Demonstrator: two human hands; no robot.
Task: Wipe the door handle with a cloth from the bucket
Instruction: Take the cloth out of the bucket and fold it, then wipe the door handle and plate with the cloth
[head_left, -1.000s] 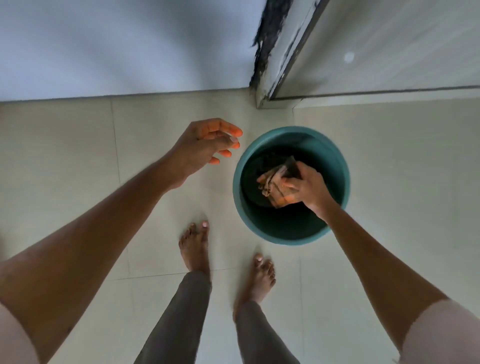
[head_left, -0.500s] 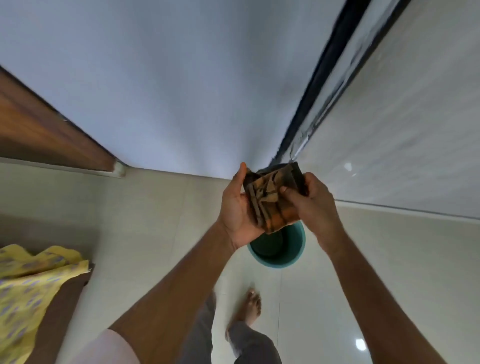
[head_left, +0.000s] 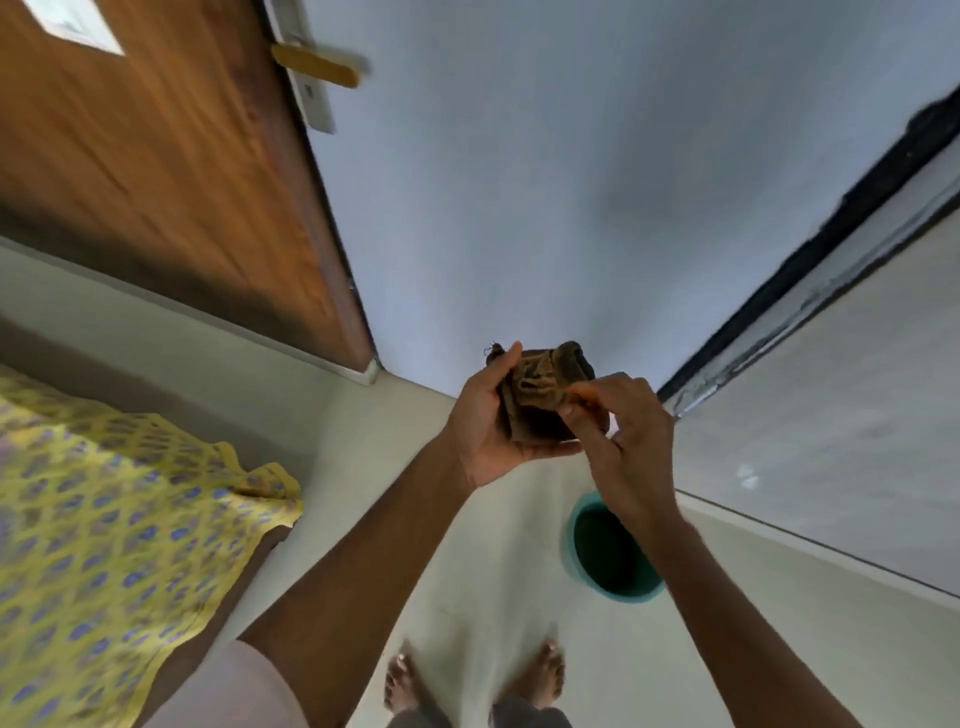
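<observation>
Both hands meet at chest height: the left hand (head_left: 485, 423) cups the crumpled brown-and-tan patterned cloth (head_left: 540, 397) from beneath, fingers curled round it, while the right hand (head_left: 621, 441) pinches its near edge. Soft and limp, possibly damp, it should bunch into a pad. At eleven o'clock the blurred brass lever handle (head_left: 317, 65) juts from the grained wooden door (head_left: 156, 156); the round teal plastic bucket (head_left: 576, 566) sits at five o'clock.
</observation>
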